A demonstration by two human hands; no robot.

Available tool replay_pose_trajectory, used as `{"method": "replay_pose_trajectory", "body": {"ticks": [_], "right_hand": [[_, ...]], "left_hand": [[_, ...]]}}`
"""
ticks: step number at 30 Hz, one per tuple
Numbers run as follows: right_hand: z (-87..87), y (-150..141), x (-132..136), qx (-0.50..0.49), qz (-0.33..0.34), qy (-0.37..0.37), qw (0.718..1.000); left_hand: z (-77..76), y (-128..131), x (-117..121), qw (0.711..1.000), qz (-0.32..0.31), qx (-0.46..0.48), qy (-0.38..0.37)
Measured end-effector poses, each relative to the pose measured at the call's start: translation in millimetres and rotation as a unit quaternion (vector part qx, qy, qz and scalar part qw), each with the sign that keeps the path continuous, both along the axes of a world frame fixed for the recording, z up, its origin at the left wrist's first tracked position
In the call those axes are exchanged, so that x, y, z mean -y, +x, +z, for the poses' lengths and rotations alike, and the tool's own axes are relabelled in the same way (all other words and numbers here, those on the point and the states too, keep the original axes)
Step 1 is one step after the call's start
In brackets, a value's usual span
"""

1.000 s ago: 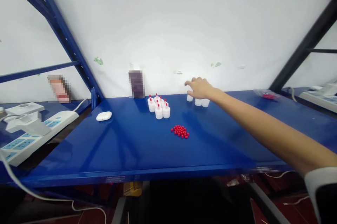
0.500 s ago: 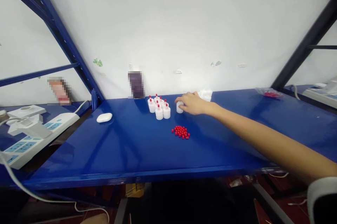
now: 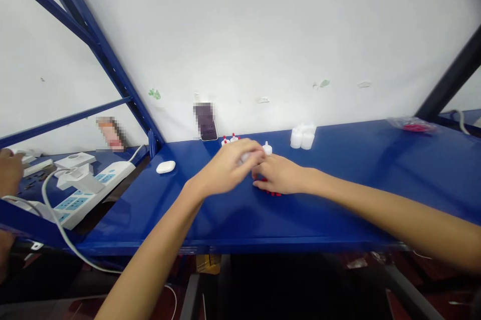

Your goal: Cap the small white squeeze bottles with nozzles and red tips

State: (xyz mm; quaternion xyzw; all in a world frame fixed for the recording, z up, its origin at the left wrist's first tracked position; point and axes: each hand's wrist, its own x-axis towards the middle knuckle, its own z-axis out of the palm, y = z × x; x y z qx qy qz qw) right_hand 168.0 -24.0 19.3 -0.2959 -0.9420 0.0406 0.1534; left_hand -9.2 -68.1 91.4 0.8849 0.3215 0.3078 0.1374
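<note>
My left hand (image 3: pixel 233 167) reaches across the middle of the table, fingers curved and thumb apart. Its fingertips are close beside a small white bottle (image 3: pixel 267 148) with an uncapped pointed nozzle. Between thumb and fingers a whitish patch shows; it appears to be a bottle behind the hand. My right hand (image 3: pixel 280 174) is low over the pile of small red caps (image 3: pixel 275 193), which it partly covers. Thumb and fingers are bent and somewhat apart there, with red caps showing between them. Behind my left hand stand white bottles with red tips (image 3: pixel 233 138), mostly hidden.
White bottles (image 3: pixel 301 138) stand grouped at the back right. A phone (image 3: pixel 206 122) leans on the wall; a white earbud case (image 3: pixel 166 167) lies on the left. Far right is a clear bag (image 3: pixel 415 126) with red contents. Another person's hand (image 3: pixel 9 172) and a power strip (image 3: pixel 77 202) are far left.
My left hand has come into view from below. My right hand has let go of the white bottle and moved down to the red caps. The view has shifted slightly.
</note>
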Motion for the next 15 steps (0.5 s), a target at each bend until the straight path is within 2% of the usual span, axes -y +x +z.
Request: {"method": "replay_pose_trajectory", "body": {"ticks": [1, 3, 5, 7, 9, 11, 15], "right_hand": [[-1.8, -1, -2, 0.022, 0.01, 0.0, 1.0], [-3.6, -3, -6, 0.046, 0.019, -0.001, 0.999], [-3.4, -3, -11, 0.013, 0.02, -0.013, 1.0], [-1.6, -4, -14, -0.05, 0.009, -0.046, 0.998], [1.0, -5, -14, -0.138, -0.011, -0.103, 0.985], [2.9, -6, -12, -0.237, -0.021, -0.164, 0.957], [1.8, -8, -5, -0.368, 0.008, -0.228, 0.901]], "left_hand": [[-10.4, -11, -15, 0.999, 0.03, 0.033, 0.001], [-40.1, -32, -31, 0.995, 0.084, 0.057, -0.02], [-67.9, -45, -34, 0.986, 0.138, 0.088, -0.025], [-85.1, -50, -32, 0.981, 0.164, 0.1, -0.006], [-92.3, -48, -30, 0.975, 0.185, 0.118, 0.038], [-94.5, -43, -30, 0.973, 0.187, 0.108, 0.076], [-98.7, -31, -32, 0.982, 0.158, 0.049, 0.096]]}}
